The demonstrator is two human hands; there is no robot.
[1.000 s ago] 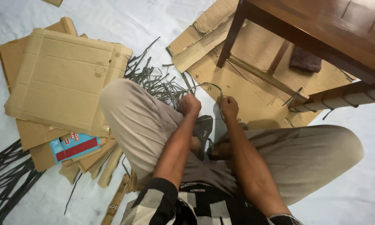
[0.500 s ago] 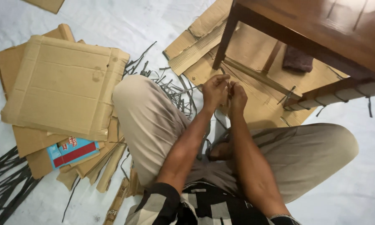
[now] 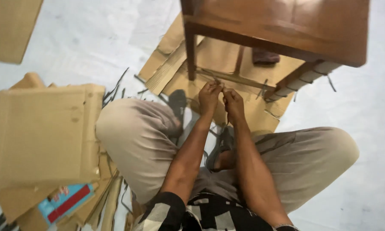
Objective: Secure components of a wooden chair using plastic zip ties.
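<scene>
Sitting cross-legged in beige trousers [image 3: 132,141], left hand [image 3: 209,96] and right hand [image 3: 234,102] side by side, fingers curled tight round a thin dark strip [image 3: 217,79]. Just past the fingertips, strip meeting the lower wooden rail [image 3: 239,80] of the brown wooden table [image 3: 286,25]. Flattened brown cardboard sheets [image 3: 43,132] off left.

Floor [image 3: 94,38]: pale grey-white, smooth, filling the frame. On it: flattened cardboard sheets [image 3: 243,107] at upper centre; a wooden chair [image 3: 282,30] standing on them at upper right; a stack of folded cardboard boxes [image 3: 38,132] at left; a blue and red printed carton [image 3: 64,203] tucked in that stack, lower left; a separate cardboard piece [image 3: 11,25] at upper left corner; thin dark strips [image 3: 115,87] just beside the stack; a dark sandal [image 3: 177,102] at centre.
</scene>
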